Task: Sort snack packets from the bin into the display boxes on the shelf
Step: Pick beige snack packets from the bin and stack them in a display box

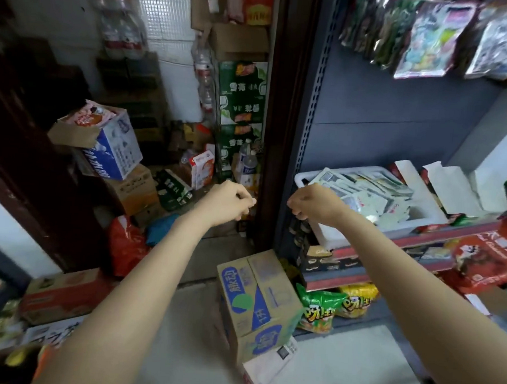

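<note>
You held both arms stretched forward, your left hand and right hand each curled into a loose fist, holding nothing visible. The white bin of snack packets sat on the shelf at 2 o'clock of your right hand.

Both arms reach forward at mid-frame, the left hand and the right hand each curled into a loose fist, apart from one another and holding nothing that can be made out. Right of centre, a white bin heaped with pale snack packets sits on the shelf. At lower centre a blue-printed carton stands on the floor.
</note>
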Available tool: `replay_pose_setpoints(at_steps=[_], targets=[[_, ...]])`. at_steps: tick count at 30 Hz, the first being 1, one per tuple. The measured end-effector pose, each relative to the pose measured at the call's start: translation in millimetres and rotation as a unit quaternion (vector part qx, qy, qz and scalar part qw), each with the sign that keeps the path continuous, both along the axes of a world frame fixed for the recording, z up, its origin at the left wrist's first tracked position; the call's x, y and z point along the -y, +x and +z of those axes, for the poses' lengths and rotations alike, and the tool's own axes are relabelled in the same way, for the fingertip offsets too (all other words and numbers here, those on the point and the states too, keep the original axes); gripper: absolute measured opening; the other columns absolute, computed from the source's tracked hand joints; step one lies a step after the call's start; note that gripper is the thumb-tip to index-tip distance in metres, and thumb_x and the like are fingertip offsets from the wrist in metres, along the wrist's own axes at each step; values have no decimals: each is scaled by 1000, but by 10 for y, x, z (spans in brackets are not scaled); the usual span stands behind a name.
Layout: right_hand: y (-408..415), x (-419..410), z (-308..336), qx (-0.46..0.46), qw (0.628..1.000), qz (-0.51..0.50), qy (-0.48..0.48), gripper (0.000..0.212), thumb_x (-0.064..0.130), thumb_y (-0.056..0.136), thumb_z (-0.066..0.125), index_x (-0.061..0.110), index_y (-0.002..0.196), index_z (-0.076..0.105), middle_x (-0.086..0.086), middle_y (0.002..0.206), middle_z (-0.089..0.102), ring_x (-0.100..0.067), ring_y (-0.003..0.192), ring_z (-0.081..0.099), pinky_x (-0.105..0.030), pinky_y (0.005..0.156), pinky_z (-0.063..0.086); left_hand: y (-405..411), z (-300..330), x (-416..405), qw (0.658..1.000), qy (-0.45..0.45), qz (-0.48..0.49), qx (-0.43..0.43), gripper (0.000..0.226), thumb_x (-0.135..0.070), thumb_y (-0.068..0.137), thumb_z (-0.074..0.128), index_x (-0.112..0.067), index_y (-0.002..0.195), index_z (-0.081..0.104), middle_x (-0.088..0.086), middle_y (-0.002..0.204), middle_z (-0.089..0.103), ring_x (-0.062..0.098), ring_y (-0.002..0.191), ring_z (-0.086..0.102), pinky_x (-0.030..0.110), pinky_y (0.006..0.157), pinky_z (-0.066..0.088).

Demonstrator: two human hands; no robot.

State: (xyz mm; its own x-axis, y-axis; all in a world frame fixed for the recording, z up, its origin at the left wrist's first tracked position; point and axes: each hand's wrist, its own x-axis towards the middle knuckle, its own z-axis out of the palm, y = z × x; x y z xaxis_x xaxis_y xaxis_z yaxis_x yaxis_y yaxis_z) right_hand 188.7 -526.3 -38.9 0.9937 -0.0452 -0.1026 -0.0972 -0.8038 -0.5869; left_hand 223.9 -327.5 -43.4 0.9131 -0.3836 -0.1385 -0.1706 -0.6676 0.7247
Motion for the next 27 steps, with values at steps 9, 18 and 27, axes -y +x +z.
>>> replay_pose_setpoints(at_steps=[9, 18, 27], targets=[[572, 1616, -282, 10, 999, 9, -32, 24, 17, 89, 48, 1, 89, 66, -20, 94, 69, -35, 86, 63, -42, 76, 53, 275, -242, 1654, 994, -53, 95, -10, 17, -25, 95, 52, -16, 95, 66, -3, 84, 68, 16, 76, 67, 26, 71, 52], [1140, 2384, -690, -13, 998, 21, -61, 35, 19, 94, 52, 12, 129, 53, -12, 124, 60, -27, 91, 62, -31, 77, 49, 825, -727, 2538, 996, -2, 86, -13, 24, -21, 96, 50, -14, 116, 61, 4, 116, 63, 18, 104, 59, 25, 83, 44], [1595, 2724, -1178, -84, 958, 171, -215, 97, 40, 76, 73, 28, 150, 11, 2, 158, 4, -22, 146, -1, -43, 119, 8, 1282, -1308, 2994, 995, 74, -33, -64, 74, -27, 90, 61, -20, 150, 17, 3, 157, 16, 17, 143, 17, 26, 110, 23]])
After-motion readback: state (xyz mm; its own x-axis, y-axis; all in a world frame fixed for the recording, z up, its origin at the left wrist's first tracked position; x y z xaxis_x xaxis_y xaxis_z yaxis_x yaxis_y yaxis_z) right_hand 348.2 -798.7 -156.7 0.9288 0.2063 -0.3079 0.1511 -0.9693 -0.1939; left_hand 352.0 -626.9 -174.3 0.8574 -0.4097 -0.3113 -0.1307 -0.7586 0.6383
